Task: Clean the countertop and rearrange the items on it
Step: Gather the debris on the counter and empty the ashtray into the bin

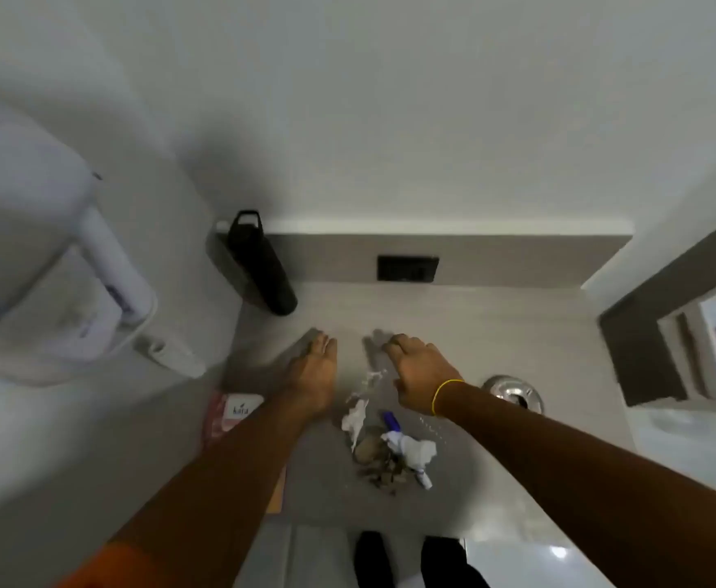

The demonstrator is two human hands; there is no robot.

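A litter pile (390, 447) lies on the near countertop (517, 333), between the forearms. Beyond it, left hand (311, 367) spreads flat; right hand (420, 371) curls, empty.

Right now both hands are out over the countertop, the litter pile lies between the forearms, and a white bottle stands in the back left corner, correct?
Not quite: the bottle in the back left corner is black, as the head view shows. Left hand and right hand are over the countertop, litter pile between the forearms.

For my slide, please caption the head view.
Both hands reach over countertop litter, near a black bottle.
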